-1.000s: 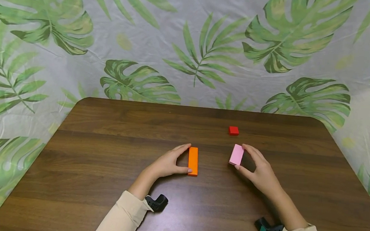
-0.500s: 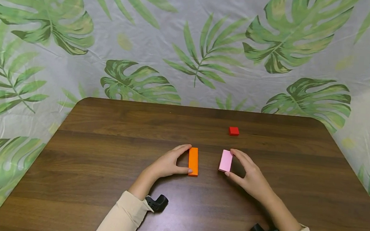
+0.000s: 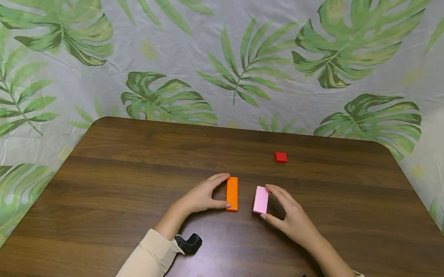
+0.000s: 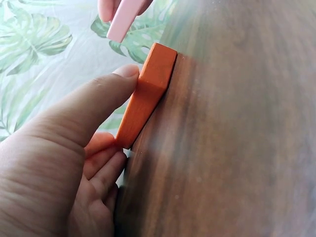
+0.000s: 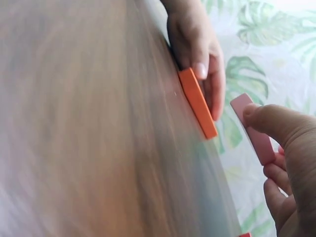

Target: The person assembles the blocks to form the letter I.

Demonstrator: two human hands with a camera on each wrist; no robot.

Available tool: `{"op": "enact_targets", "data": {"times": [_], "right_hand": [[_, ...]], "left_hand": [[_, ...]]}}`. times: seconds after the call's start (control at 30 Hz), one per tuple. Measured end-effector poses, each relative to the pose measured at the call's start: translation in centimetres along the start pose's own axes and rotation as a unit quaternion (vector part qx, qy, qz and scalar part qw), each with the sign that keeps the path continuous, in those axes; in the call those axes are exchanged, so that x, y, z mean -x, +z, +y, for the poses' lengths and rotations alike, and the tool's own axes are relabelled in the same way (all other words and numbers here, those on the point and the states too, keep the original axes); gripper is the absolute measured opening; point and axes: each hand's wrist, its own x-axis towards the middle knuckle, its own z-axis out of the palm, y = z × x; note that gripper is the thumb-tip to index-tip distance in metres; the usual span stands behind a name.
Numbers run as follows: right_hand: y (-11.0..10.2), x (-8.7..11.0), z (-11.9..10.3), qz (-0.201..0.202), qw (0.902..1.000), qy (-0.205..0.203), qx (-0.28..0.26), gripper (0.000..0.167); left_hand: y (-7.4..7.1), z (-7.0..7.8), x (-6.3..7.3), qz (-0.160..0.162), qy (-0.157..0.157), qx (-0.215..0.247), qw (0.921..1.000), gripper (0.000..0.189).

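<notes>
On the dark, wood-grained table, one long, flat-faced orange block is pinched near its ends by the widely parted thumb and fingers of the left hand. One shorter, smooth pink block is held likewise by the right hand, raised near the orange one but apart; one small, squarish red block is seen farther back.

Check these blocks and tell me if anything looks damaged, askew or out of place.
Nothing stands out. The left hand holds the orange block on the table, the right hand holds the pink block raised, and the red block sits farther back. No damage shows.
</notes>
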Motion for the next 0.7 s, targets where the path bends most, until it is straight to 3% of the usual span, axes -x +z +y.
{"op": "enact_targets", "data": {"times": [0.7], "right_hand": [[2.5, 0.6, -2.6, -0.042, 0.9968, -0.049, -0.047, 0.067]], "left_hand": [[0.0, 0.0, 0.0, 0.001, -0.002, -0.005, 1.0000, 0.079]]}}
